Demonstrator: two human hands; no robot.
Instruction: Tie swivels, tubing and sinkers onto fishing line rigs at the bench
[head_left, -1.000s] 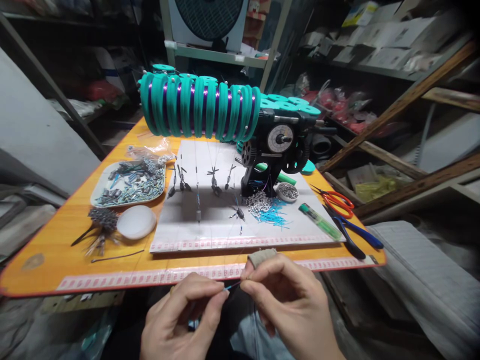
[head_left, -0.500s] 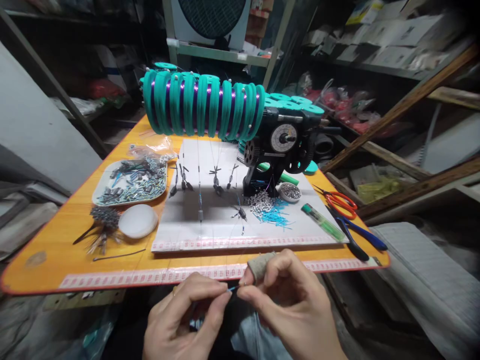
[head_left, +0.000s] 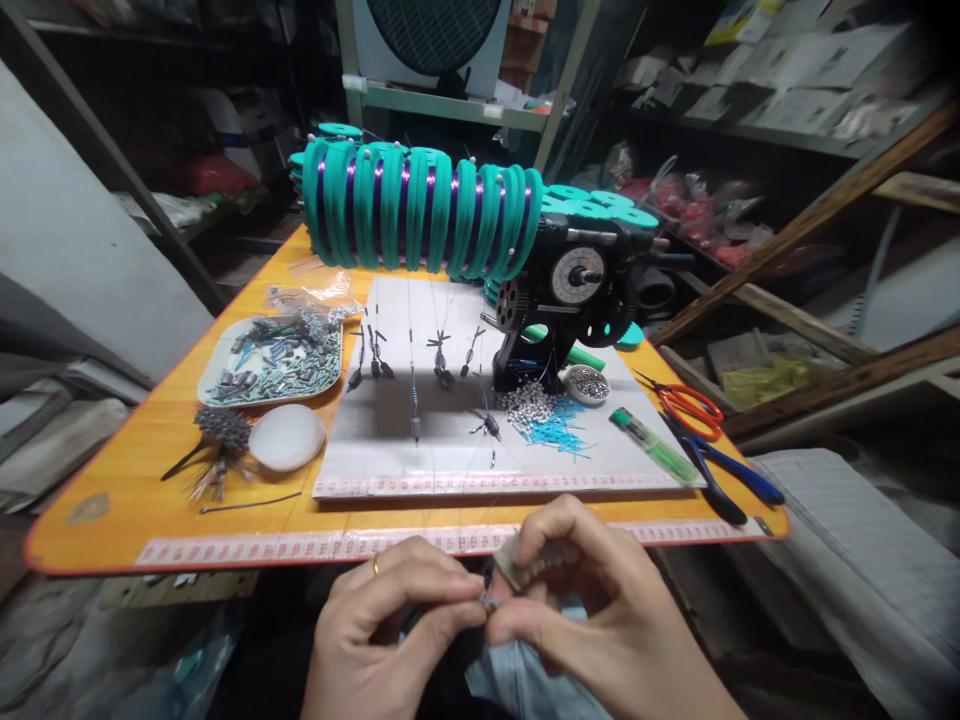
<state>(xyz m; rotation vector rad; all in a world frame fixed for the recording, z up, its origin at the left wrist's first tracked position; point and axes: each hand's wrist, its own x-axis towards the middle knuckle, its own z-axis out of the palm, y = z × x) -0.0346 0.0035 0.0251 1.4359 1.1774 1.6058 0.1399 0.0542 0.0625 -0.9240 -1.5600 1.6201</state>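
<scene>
My left hand (head_left: 397,625) is closed, thumb and forefinger pinching a thin blue tube (head_left: 490,601) in front of the table edge. Facing it, my right hand (head_left: 592,600) has its fingertips closed at the tube's other end. A beige cloth sleeve (head_left: 508,562) covers one right finger. Fine lines, hard to follow, come down toward the hands from a row of green spools (head_left: 420,210) wound with purple thread. Small dark weights (head_left: 444,376) and a spring piece (head_left: 415,400) hang from lines over the white board (head_left: 375,460).
A black geared stand (head_left: 532,350) carries the spools. White beads (head_left: 529,402), blue tube pieces (head_left: 559,430), a dish of metal bits (head_left: 587,384), a green tube case (head_left: 652,448), scissors (head_left: 694,412) and pliers (head_left: 724,480) lie right. A parts tray (head_left: 214,398) and white dish (head_left: 286,437) stand left.
Both hands have shifted slightly right in view and their fingertips have come closer together, so less of the blue tube shows. The whole scene has moved a little right with the camera.
</scene>
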